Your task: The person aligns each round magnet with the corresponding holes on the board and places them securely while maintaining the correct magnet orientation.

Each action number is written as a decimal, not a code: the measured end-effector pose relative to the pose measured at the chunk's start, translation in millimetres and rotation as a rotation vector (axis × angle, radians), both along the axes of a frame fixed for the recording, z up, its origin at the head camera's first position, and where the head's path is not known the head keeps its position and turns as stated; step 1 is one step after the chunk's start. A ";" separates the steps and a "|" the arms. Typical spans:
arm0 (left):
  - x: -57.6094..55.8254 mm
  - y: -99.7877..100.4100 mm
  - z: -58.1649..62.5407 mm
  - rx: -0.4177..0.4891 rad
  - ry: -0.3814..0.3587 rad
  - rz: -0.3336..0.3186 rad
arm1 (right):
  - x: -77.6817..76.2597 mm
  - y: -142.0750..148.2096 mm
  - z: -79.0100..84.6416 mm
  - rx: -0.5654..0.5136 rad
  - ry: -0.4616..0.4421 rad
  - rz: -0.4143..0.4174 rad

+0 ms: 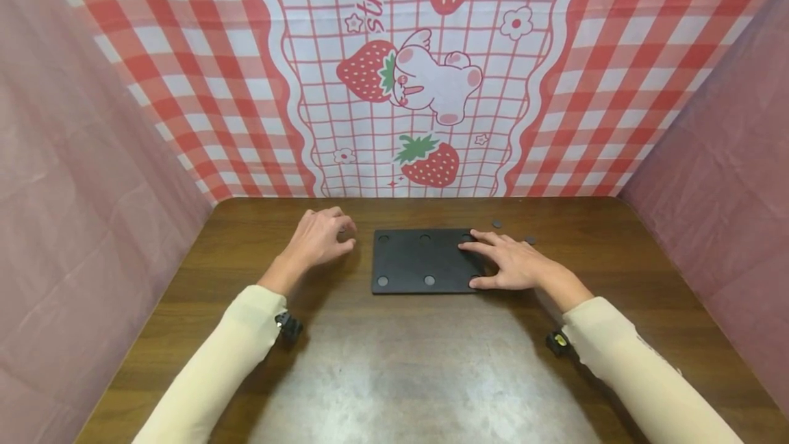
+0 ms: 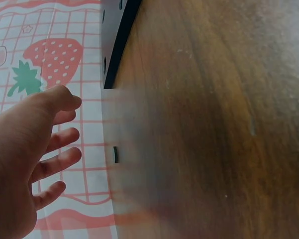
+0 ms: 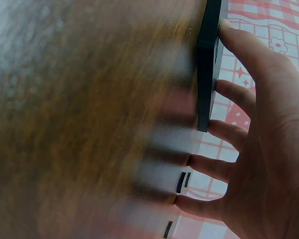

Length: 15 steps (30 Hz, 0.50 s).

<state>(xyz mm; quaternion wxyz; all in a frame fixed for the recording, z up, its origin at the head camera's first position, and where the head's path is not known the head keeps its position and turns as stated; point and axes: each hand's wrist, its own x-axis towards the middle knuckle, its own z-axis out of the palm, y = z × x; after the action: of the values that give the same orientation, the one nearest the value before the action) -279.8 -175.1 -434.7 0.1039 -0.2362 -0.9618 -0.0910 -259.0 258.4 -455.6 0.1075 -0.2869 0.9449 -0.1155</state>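
Observation:
A flat black rectangular panel (image 1: 425, 262) lies on the table, with several round spots along its two long edges. Two spots on the near edge look lighter grey than the far ones. My right hand (image 1: 511, 262) is spread over the panel's right end. In the right wrist view its thumb and two fingers touch the panel (image 3: 207, 74), while the other two fingers reach past its edge. To the panel's left, apart from it, my left hand (image 1: 320, 237) is held with fingers loosely bent and nothing in them. A small dark disc (image 2: 115, 155) lies near those fingers.
More small dark discs lie beyond the right hand, one disc (image 1: 496, 224) toward the back and another disc (image 1: 529, 240) by the knuckles. A checked strawberry cloth (image 1: 431, 101) hangs at the wooden table's (image 1: 382, 362) back edge, with pink cloth (image 1: 721, 129) at both sides.

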 end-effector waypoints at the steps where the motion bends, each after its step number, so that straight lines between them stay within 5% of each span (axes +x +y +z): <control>1: -0.6 0.1 0.0 0.002 -0.004 0.005 | -0.1 0.0 0.3 0.000 0.001 0.000; 15: -10.1 1.8 -1.2 0.024 -0.021 0.026 | 0.2 0.3 0.1 -0.006 0.009 0.012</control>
<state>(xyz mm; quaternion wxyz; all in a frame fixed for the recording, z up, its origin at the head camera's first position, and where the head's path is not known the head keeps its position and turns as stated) -290.0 -173.4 -435.8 0.0975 -0.2215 -0.9647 -0.1036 -258.8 258.7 -455.6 0.1033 -0.2931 0.9433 -0.1165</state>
